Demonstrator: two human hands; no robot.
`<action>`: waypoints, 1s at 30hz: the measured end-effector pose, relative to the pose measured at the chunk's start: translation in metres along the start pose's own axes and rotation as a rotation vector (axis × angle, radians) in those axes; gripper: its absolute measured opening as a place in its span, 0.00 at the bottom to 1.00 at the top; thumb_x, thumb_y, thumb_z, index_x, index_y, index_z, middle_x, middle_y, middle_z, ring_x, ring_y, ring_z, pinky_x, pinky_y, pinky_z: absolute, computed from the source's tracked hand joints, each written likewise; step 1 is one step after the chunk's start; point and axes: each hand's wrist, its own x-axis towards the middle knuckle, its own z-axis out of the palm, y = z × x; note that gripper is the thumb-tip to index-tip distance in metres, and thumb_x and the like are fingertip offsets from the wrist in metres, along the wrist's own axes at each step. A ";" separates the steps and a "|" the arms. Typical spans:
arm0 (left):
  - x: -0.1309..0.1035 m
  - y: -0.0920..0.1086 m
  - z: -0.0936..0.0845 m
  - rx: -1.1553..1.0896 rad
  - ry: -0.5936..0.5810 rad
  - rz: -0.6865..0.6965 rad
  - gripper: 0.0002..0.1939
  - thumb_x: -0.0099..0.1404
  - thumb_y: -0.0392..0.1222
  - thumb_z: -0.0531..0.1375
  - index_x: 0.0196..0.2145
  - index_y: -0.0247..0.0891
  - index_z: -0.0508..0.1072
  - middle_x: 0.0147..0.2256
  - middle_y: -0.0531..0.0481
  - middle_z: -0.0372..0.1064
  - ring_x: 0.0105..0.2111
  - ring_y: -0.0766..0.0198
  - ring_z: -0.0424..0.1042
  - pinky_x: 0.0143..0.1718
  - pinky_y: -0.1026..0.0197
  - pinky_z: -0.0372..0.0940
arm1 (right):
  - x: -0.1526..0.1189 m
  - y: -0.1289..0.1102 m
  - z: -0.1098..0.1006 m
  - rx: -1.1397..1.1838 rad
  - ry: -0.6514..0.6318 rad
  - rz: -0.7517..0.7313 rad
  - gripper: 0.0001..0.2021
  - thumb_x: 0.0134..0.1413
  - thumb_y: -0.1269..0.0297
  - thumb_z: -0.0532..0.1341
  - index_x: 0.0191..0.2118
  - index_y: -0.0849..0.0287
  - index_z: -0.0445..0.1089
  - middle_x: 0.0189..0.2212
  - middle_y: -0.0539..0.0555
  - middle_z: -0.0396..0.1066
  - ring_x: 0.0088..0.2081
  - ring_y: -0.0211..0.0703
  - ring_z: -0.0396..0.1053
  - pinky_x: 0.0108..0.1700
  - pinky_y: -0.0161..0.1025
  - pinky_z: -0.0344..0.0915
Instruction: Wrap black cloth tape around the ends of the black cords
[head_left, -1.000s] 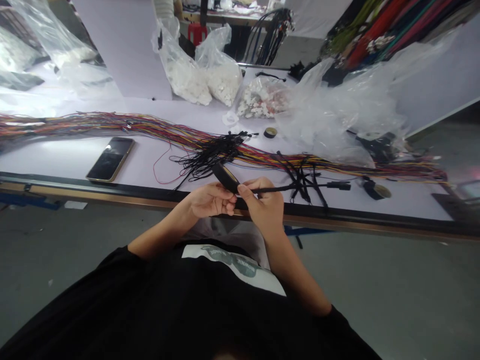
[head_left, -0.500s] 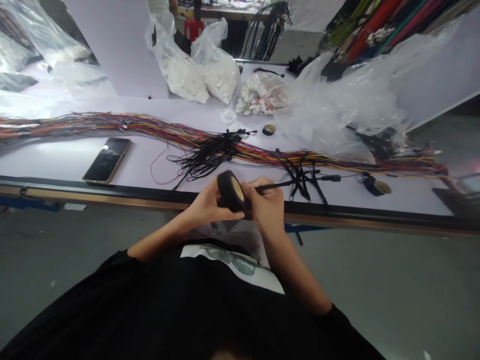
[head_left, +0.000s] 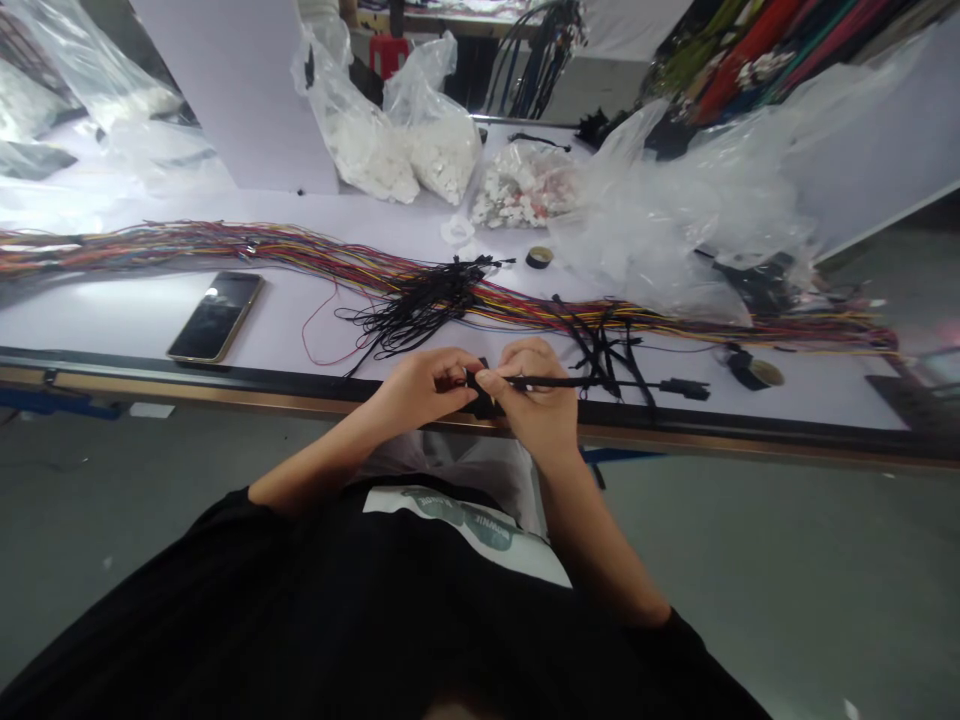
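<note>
My left hand (head_left: 427, 388) is closed on a roll of black tape (head_left: 484, 395), which shows mostly edge-on between my two hands. My right hand (head_left: 541, 405) pinches a thin black wrapped cable (head_left: 562, 382) close to the roll. From my right fingers the cable runs to the right and ends in a black connector (head_left: 686, 389). Both hands are close together at the front edge of the table. Just beyond them a heap of short black cables (head_left: 427, 300) lies on a long bundle of coloured wires (head_left: 322, 255). More black pieces (head_left: 604, 355) lie beyond my right hand.
A phone (head_left: 217, 315) lies on the left of the table (head_left: 97, 320). Tape rolls rest behind the bundle (head_left: 539, 257) and at the right (head_left: 756, 373). Plastic bags of white parts (head_left: 442, 150) and a bag of mixed parts (head_left: 525, 185) stand at the back. Loose clear plastic (head_left: 660, 220) covers the right rear.
The tape roll has turned from showing its face to nearly edge-on, and my left fingers have closed in around it. The cable and connector have shifted right and slightly toward me.
</note>
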 end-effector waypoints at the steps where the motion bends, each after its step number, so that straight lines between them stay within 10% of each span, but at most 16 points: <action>1: 0.000 0.000 0.002 0.105 0.047 0.053 0.04 0.57 0.37 0.57 0.30 0.35 0.71 0.24 0.54 0.66 0.24 0.71 0.64 0.28 0.67 0.58 | -0.001 0.000 0.003 -0.002 0.028 -0.006 0.12 0.47 0.63 0.63 0.17 0.56 0.63 0.24 0.48 0.62 0.32 0.40 0.63 0.40 0.42 0.62; 7: -0.001 -0.010 0.012 0.581 0.167 0.234 0.16 0.65 0.43 0.50 0.23 0.36 0.68 0.22 0.50 0.66 0.23 0.67 0.64 0.25 0.65 0.55 | -0.007 0.006 0.015 0.050 0.060 0.148 0.11 0.50 0.60 0.60 0.22 0.56 0.60 0.25 0.47 0.62 0.31 0.38 0.62 0.37 0.39 0.61; 14: 0.004 -0.029 0.017 0.621 0.265 0.133 0.11 0.65 0.38 0.48 0.36 0.36 0.69 0.32 0.45 0.72 0.33 0.61 0.70 0.33 0.62 0.61 | -0.001 0.009 0.006 -0.190 -0.353 0.097 0.08 0.50 0.60 0.58 0.37 0.56 0.65 0.37 0.54 0.69 0.38 0.44 0.65 0.40 0.42 0.62; 21: 0.006 -0.023 0.014 0.166 0.199 -0.060 0.08 0.60 0.36 0.50 0.24 0.36 0.65 0.21 0.54 0.64 0.23 0.67 0.63 0.27 0.65 0.58 | 0.000 -0.003 0.012 -0.737 -0.345 0.060 0.11 0.54 0.65 0.55 0.42 0.55 0.70 0.38 0.59 0.74 0.41 0.53 0.69 0.47 0.55 0.55; 30: 0.007 -0.014 0.002 -0.333 0.015 -0.283 0.05 0.53 0.37 0.60 0.24 0.34 0.66 0.19 0.56 0.66 0.20 0.71 0.67 0.25 0.68 0.61 | 0.009 0.006 0.007 -0.693 -0.548 -0.031 0.16 0.56 0.67 0.51 0.49 0.58 0.69 0.40 0.60 0.76 0.44 0.51 0.70 0.53 0.54 0.50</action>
